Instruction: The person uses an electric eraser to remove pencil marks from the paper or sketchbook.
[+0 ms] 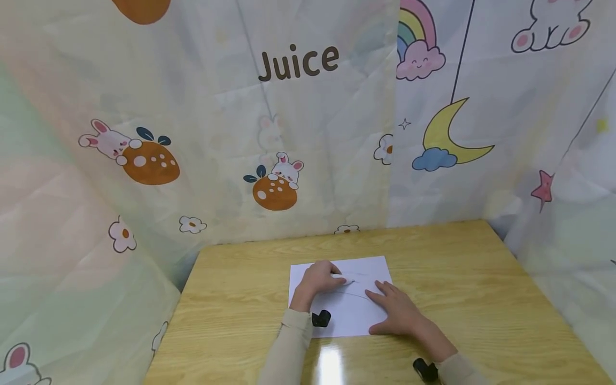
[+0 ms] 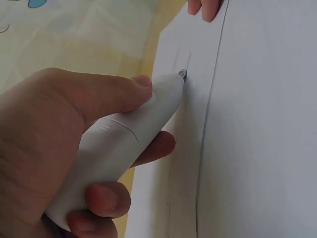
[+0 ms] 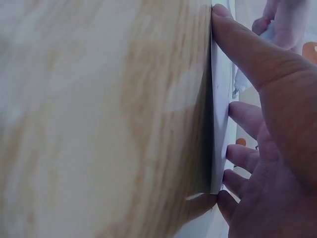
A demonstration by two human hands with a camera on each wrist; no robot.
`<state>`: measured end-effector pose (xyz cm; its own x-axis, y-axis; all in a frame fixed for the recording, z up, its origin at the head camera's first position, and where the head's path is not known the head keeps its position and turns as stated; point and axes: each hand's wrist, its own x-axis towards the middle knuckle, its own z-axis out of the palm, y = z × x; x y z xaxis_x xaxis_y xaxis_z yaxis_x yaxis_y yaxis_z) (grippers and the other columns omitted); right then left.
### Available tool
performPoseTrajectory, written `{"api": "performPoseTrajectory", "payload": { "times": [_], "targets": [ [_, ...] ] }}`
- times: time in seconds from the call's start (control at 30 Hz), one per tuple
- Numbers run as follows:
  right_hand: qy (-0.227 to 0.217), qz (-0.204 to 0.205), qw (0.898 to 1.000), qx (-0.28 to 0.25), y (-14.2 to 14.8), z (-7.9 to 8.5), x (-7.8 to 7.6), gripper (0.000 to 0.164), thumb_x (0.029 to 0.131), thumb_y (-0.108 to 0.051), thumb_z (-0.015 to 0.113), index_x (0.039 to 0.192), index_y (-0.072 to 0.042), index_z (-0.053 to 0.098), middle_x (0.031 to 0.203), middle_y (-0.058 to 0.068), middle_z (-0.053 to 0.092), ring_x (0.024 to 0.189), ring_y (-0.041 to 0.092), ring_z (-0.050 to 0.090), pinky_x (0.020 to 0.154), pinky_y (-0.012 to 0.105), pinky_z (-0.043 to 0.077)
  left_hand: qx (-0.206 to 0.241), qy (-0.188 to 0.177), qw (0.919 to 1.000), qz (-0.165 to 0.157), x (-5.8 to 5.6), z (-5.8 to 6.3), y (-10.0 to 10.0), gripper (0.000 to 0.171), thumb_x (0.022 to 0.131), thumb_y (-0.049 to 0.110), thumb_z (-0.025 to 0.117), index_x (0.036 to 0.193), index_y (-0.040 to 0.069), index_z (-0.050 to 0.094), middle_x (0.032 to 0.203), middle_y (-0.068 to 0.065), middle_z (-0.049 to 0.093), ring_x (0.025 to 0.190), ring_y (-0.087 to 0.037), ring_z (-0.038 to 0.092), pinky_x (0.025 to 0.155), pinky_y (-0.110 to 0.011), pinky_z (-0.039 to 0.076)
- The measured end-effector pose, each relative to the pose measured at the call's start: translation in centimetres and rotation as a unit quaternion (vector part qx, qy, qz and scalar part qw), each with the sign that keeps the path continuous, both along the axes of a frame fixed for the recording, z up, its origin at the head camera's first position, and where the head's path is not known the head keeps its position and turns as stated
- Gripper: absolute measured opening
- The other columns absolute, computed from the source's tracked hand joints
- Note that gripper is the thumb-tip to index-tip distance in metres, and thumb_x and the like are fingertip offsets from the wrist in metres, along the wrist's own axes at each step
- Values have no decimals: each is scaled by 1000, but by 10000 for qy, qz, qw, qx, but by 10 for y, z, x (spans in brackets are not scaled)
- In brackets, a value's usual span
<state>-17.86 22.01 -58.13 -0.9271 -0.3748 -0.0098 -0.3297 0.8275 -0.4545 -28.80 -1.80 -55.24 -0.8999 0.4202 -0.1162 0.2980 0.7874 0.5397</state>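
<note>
A white sheet of paper (image 1: pixel 344 321) lies on the wooden table, a long thin dark line (image 2: pixel 205 124) running across it, with shorter, fainter marks beside the line. My left hand (image 1: pixel 317 280) grips a thick white pen-shaped tool (image 2: pixel 136 119), its thumb on top and fingers curled beneath. The tool's small metal tip (image 2: pixel 183 74) points at the paper, close to a short faint mark. Spread wide, my right hand (image 1: pixel 397 310) rests on the sheet's right side, fingertips on the paper and thumb (image 3: pixel 247 49) at its near edge.
The wooden table (image 1: pixel 240 310) extends around the sheet on all sides. Behind it and at both sides hang printed cloth curtains (image 1: pixel 327 117). A black wrist device (image 1: pixel 321 318) shows at the left wrist, and another (image 1: pixel 425 370) at the right.
</note>
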Motion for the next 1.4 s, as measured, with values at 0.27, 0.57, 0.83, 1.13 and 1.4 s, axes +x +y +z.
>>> {"api": "performPoseTrajectory", "payload": {
  "times": [0.27,0.57,0.83,1.13,1.4],
  "targets": [
    [-79,13,10000,44,2,3,-2,93,67,-65,77,142,-16,52,150,22,33,137,47,25,103,64,25,-107,11,9999,87,0,4,2,27,83,41,75,97,18,79,88,11,70,66,-3,55,61,-27,47],
    [61,80,9999,26,6,5,0,93,67,-64,78,141,-13,53,148,25,35,136,49,27,102,65,26,6,-111,9999,80,1,3,5,25,83,40,75,96,19,79,85,13,68,63,-5,54,58,-27,45],
    [-25,79,9999,66,3,6,-3,93,68,-64,77,142,-14,52,150,23,34,137,48,26,103,64,25,87,-172,9998,79,0,6,4,26,83,40,75,96,19,79,84,13,68,63,-6,54,57,-27,44],
    [111,132,9998,77,3,7,-6,94,67,-64,78,141,-13,52,149,25,34,136,48,27,103,64,26,142,-107,9998,8,-3,6,5,26,83,42,75,95,19,79,82,14,67,64,-7,54,57,-26,44],
    [-2,152,9999,22,1,4,-2,93,68,-63,78,142,-13,52,149,25,34,136,49,26,102,65,25,20,-137,9999,69,1,5,1,24,83,41,75,94,19,79,84,13,68,65,-4,54,59,-26,45]
  ]
}}
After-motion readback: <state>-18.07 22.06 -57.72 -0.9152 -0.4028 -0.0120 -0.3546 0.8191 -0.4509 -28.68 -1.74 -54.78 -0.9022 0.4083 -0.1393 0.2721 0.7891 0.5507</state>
